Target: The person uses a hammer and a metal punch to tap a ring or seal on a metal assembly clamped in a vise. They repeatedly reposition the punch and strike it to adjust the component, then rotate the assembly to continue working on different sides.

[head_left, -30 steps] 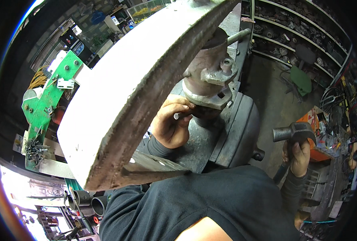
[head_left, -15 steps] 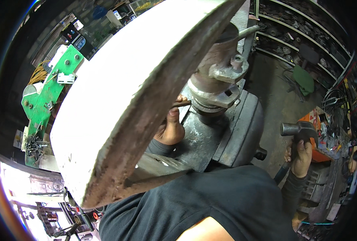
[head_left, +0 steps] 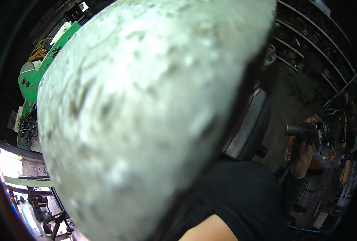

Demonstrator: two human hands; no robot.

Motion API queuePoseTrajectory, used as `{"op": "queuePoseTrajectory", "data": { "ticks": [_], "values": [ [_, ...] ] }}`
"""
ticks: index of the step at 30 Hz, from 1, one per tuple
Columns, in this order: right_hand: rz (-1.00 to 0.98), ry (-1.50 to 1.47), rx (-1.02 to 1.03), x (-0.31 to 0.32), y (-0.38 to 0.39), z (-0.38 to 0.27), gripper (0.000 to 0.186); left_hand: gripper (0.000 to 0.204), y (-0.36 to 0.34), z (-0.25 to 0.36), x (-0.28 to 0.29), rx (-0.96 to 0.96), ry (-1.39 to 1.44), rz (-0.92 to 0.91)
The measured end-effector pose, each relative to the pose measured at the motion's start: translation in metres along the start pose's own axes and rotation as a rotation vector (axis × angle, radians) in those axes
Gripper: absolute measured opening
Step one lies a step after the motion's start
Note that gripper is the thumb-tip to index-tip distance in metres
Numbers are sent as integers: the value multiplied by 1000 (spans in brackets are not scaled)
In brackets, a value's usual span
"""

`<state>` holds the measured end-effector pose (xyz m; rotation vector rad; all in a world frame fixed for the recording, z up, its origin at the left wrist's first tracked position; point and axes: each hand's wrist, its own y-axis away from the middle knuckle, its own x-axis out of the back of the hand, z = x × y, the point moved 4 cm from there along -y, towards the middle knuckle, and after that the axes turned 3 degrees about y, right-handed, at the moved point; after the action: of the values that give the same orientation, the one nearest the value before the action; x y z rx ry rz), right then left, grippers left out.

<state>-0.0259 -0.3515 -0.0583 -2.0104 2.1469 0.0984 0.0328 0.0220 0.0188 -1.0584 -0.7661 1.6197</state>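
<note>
A large grey, pitted metal piece (head_left: 146,112) fills the middle of the head view, blurred and very near the camera. Behind it my left hand is completely hidden, along with whatever it holds. Out to the right, my right hand (head_left: 300,158) is closed round the handle of a hammer (head_left: 301,129), whose head points left. Past the metal piece's right edge shows part of a grey vise (head_left: 248,126). The rest of the vise is covered.
Shelves (head_left: 303,50) crowded with metal parts stand at the far right. A green steel frame (head_left: 44,78) rises at the left, with an orange coiled cable (head_left: 38,52) by it. A cluttered workbench with an orange box (head_left: 316,164) lies beside my right hand.
The big metal piece now covers more of the view, hiding my left hand, the bar it held and the clamped cylindrical part. My right hand and hammer have barely shifted.
</note>
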Motion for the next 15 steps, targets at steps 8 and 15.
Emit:
{"op": "queuePoseTrajectory", "data": {
  "ticks": [8,15],
  "values": [
    [-34,23,-33,-5,0,0,37,28,2,-12,1,13,-2,-10],
    [-54,29,-10,-12,-2,-4,39,27,-7,9,-10,201,56,183]
  ]
}}
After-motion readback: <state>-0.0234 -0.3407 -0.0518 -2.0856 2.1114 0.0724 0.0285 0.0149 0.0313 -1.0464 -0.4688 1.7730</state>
